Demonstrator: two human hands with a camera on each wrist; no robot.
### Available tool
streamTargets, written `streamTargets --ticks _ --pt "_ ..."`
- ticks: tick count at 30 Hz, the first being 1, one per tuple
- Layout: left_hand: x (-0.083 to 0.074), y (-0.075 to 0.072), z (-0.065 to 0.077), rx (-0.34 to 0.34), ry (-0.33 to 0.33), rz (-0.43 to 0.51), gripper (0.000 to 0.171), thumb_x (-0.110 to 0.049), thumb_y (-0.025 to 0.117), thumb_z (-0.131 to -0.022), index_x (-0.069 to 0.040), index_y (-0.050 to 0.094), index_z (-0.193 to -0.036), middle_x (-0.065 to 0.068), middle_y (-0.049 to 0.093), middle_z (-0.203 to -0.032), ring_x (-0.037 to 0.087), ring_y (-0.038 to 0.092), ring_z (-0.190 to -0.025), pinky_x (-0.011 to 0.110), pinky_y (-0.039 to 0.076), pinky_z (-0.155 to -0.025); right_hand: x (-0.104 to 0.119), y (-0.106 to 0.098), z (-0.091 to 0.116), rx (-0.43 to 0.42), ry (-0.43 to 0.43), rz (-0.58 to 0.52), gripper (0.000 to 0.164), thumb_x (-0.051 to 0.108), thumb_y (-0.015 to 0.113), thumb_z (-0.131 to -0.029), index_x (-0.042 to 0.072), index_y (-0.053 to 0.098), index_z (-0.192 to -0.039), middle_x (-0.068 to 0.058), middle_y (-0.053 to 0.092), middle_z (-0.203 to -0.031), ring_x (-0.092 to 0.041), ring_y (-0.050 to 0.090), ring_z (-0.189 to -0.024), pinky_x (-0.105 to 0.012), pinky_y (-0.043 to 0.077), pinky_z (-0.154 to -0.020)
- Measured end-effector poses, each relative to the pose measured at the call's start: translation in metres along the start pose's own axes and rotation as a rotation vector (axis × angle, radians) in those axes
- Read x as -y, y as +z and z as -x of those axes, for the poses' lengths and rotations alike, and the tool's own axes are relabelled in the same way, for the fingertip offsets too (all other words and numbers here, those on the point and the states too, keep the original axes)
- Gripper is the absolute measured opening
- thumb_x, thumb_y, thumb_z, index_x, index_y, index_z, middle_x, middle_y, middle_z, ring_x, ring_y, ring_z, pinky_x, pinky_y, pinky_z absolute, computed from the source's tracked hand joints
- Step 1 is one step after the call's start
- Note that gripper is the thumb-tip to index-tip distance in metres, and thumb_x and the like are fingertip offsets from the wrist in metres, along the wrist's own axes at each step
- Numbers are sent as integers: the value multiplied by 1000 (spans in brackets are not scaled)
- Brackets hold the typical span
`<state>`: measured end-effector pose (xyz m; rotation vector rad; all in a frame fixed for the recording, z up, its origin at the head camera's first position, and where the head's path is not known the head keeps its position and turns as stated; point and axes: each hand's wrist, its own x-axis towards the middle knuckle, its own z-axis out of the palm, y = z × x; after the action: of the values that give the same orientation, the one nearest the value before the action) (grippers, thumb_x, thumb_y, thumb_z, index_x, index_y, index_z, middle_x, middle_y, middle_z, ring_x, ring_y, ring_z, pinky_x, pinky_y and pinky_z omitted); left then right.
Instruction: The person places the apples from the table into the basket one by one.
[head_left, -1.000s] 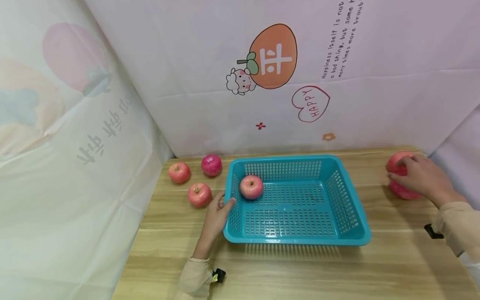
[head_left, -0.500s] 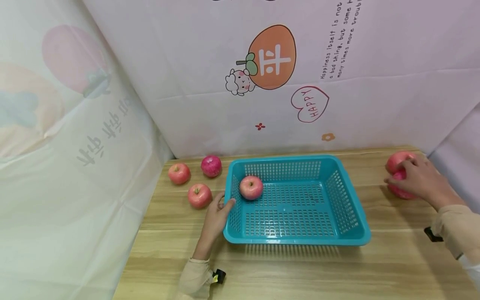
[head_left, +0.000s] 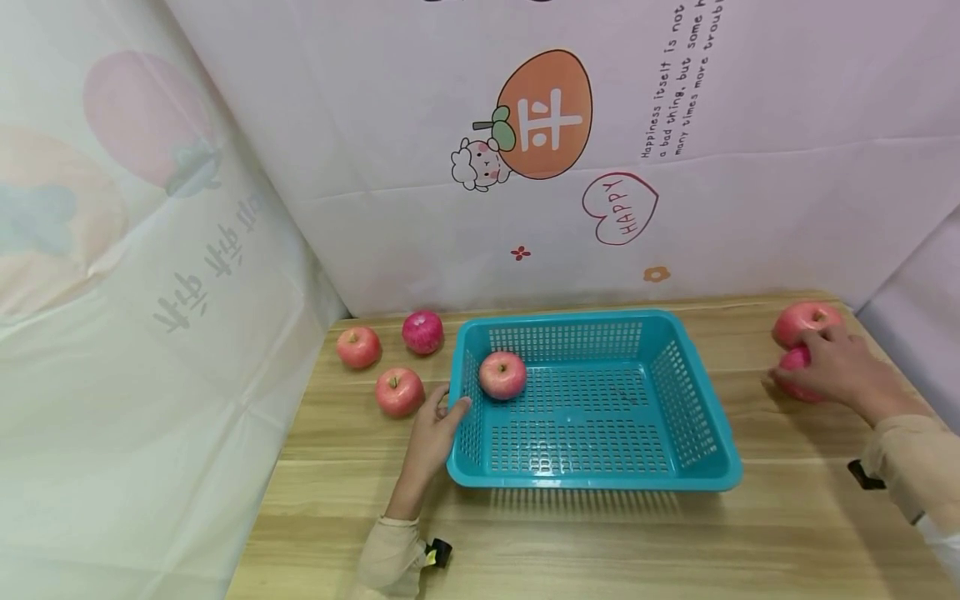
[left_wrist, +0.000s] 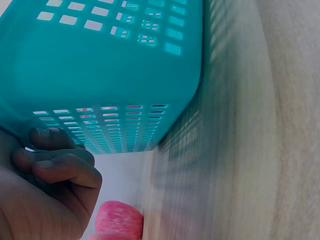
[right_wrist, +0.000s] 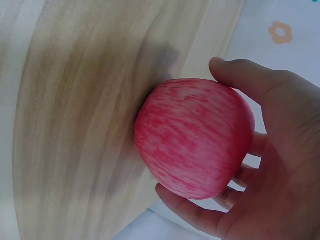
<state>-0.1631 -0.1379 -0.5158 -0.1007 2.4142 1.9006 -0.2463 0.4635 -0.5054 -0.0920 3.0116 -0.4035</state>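
Observation:
My left hand (head_left: 433,433) grips the left rim of a blue-green plastic basket (head_left: 592,482), with the thumb over the rim and the fingers curled along the outside wall. One pink-red apple (head_left: 503,375) sits inside the basket near its left wall. Over at the right edge of the table, my right hand (head_left: 843,371) has its thumb and fingers curved round a red-streaked apple (right_wrist: 195,140), which still appears to touch the wood. Directly behind it lies another red apple (head_left: 806,321), partly covered by the hand in the head view.
Left of the basket lie two red apples, a front apple (head_left: 400,392) and a back apple (head_left: 358,347), plus a deeper pink apple (head_left: 423,332). Printed white cloth (head_left: 420,242) rises behind and beside the wooden table (head_left: 600,550).
My right hand has shifted slightly toward me over the front right apple, uncovering more of the apple behind it. The left hand and basket stay in place.

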Motion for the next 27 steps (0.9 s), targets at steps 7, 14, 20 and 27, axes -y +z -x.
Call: streamTargets --ticks 7,14,20,27 --pt "1 0 1 0 -10 9 45 -31 57 -110 -9 53 -150 29 76 -115 39 80 -98 45 67 -76 -3 11 -2 45 -20 -34 76 47 80 -89 -12 49 -126 -48 34 -128 -75 37 -110 -76 43 -79" --pt "0 0 0 1 -2 3 46 -32 57 -111 -9 52 -150 29 76 -117 39 80 -100 46 67 -78 -6 13 -4 5 -35 -22 68 42 86 -82 -5 54 -117 -38 52 -112 -57 56 -90 -51 49 -64" --pt "-1 0 0 3 6 -1 46 -32 57 -110 -9 52 -151 29 77 -114 40 80 -98 45 67 -78 -5 12 -5 -15 -47 -25 59 38 87 -80 -3 57 -110 -29 58 -100 -47 59 -82 -39 44 -61" --pt "-1 0 1 -2 4 2 47 -32 57 -110 -10 52 -151 29 77 -113 39 80 -98 44 67 -77 -5 13 -6 -21 -49 -25 55 36 85 -81 -2 57 -108 -28 59 -100 -46 60 -80 -38 44 -61"
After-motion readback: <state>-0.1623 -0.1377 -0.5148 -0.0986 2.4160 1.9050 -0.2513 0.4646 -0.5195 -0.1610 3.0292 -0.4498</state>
